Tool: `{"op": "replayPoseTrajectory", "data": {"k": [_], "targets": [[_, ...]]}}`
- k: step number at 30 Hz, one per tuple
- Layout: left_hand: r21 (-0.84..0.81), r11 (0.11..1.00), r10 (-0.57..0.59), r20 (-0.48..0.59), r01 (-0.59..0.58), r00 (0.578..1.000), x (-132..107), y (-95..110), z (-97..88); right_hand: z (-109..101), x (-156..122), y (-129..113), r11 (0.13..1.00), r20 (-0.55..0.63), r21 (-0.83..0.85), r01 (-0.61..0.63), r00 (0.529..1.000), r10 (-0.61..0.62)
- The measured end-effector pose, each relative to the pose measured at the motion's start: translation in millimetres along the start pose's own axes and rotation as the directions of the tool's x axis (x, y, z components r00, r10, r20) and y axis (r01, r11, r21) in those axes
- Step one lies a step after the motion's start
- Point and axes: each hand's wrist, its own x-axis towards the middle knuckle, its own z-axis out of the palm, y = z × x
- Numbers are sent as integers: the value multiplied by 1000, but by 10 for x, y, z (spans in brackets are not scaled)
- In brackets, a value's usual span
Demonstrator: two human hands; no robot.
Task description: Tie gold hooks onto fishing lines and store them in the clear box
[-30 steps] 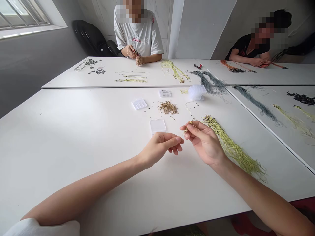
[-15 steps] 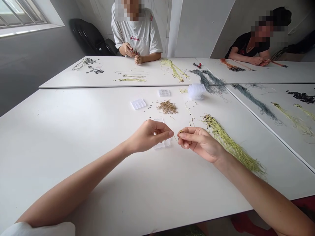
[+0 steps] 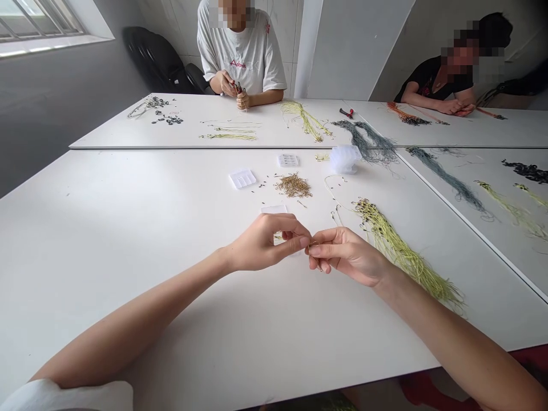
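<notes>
My left hand (image 3: 274, 240) is closed in a pinch, thumb against forefinger, on a thin golden piece largely hidden by the fingertips. Touching it from the right, my right hand (image 3: 349, 251) pinches golden fish hooks (image 3: 315, 245) between thumb and fingers. More golden metal shows under its curled fingers. Both hands are held above the white table, over a clear plastic box (image 3: 274, 209) that they partly cover. Beyond them lies a heap of golden fish hooks (image 3: 293, 185). A bundle of yellow-green lines with hooks (image 3: 398, 251) stretches out beside my right hand.
Small clear boxes (image 3: 242, 178) and a stack of clear boxes (image 3: 345, 158) stand farther back. Grey-blue line bundles (image 3: 449, 174) lie to the right. Across the table, one person (image 3: 242, 63) holds pliers, and another person (image 3: 447, 85) works near orange lines (image 3: 406, 114).
My left hand has moved right, closing the small gap to my right hand, so the fingertips now meet. The thin golden piece between them is now mostly covered. The view has shifted slightly.
</notes>
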Motion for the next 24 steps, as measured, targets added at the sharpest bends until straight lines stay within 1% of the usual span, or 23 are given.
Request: {"op": "replayPoseTrajectory", "data": {"k": [2,5,9,12,16,20,22,24], "targets": [[-19,1000,11,35,-10,999,-2,17,-14,5,3,4,1000,12,-12,-2,1000,2],[-37,999,-26,46,28,999,-5,57,-4,22,11,23,999,18,-47,3,1000,-2],[23,998,-51,14,51,999,-11,98,72,54,19,53,996,13,-77,43,999,-42],[40,997,-65,-3,65,998,-10,91,100,55,17,55,996,5,-83,43,999,-43],[-58,990,-129,29,131,991,4,36,58,37,2,25,995,9,-94,25,1000,-24],[-210,952,-213,74,224,974,17,-48,48,37,-14,-4,997,6,-80,11,1000,-10],[-279,930,-224,82,238,971,17,-83,62,40,-17,-9,998,8,-66,10,1000,-9],[-314,919,-226,79,239,971,16,-102,71,39,-18,-8,999,14,-51,10,1000,-9]]}}
